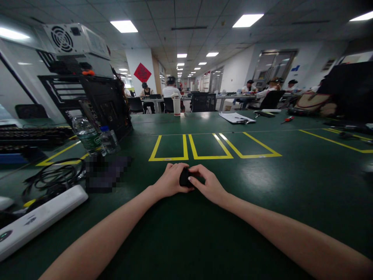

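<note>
Our left hand (171, 179) curls, half closed, around a rounded black object (184, 177) just nearer us than the middle yellow tape frame (214, 157), apparently steadying it while our right hand (208, 184), thumb and forefinger bent, pinches its side. Glossy green tabletop (291, 186) surrounds the frame; a clear plastic bottle (89, 134) stands well left.

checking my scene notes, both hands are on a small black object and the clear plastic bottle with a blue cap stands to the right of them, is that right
Not quite: the clear plastic bottle with a blue cap stands to the left of the hands, as the head view shows. The left hand and right hand are indeed on a small black object.
</note>
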Tool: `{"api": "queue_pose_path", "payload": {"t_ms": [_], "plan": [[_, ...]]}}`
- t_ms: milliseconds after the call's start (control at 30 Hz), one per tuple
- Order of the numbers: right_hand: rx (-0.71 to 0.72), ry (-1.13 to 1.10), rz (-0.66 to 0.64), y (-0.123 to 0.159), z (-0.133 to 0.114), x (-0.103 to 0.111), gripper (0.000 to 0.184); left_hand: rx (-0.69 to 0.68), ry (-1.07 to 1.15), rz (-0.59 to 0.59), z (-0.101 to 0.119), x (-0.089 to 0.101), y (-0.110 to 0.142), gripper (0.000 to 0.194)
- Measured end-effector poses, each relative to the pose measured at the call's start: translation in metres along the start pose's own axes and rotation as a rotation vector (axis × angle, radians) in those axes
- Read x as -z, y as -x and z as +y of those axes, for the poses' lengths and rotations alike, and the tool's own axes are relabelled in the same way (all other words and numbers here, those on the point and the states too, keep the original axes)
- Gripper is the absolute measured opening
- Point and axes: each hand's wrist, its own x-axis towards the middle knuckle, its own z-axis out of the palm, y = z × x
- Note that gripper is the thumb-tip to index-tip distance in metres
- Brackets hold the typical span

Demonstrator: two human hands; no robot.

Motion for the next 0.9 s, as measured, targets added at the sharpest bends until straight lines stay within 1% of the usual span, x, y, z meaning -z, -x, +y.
{"api": "queue_pose_path", "payload": {"t_ms": [100, 167, 200, 300, 367, 433, 567, 667, 733, 833, 900], "plan": [[-0.031, -0.058, 0.006, -0.0010, 0.0023, -0.0004, 0.022, 0.000, 0.011, 0.001, -0.0005, -0.0005, -0.0002, 0.063], [-0.088, -0.124, -0.010, -0.0020, 0.0052, -0.0005, 0.030, 0.003, 0.018, -0.004, -0.0002, -0.0003, -0.0005, 0.062], [-0.118, -0.148, -0.026, -0.0024, 0.0065, -0.0004, 0.031, 0.008, 0.019, -0.006, 0.0001, -0.0001, -0.0006, 0.062], [-0.162, -0.188, -0.093, -0.0026, 0.0077, 0.0006, 0.024, 0.020, 0.011, -0.008, 0.0010, 0.0006, -0.0010, 0.063], [-0.136, -0.199, -0.116, -0.0019, 0.0058, 0.0016, 0.021, 0.020, 0.005, -0.007, 0.0013, 0.0010, -0.0008, 0.063], [-0.096, -0.185, -0.115, -0.0009, 0.0029, 0.0023, 0.023, 0.009, 0.003, -0.012, 0.0014, 0.0012, -0.0004, 0.062], [-0.026, -0.105, -0.060, -0.0004, 0.0004, 0.0017, 0.023, 0.006, -0.001, -0.014, 0.0007, 0.0004, -0.0003, 0.061], [-0.013, -0.116, -0.032, -0.0017, 0.0023, 0.0004, 0.021, 0.022, -0.003, -0.012, 0.0006, -0.0003, -0.0011, 0.064], [-0.050, -0.167, -0.041, -0.0027, 0.0044, 0.0001, 0.020, 0.022, 0.003, -0.013, 0.0011, 0.0000, -0.0014, 0.064], [-0.140, -0.241, -0.074, -0.0038, 0.0074, 0.0005, 0.026, 0.013, 0.011, -0.014, 0.0017, 0.0010, -0.0012, 0.063], [-0.177, -0.254, -0.106, -0.0041, 0.0085, 0.0009, 0.027, 0.006, 0.012, -0.013, 0.0016, 0.0013, -0.0007, 0.062]]}}
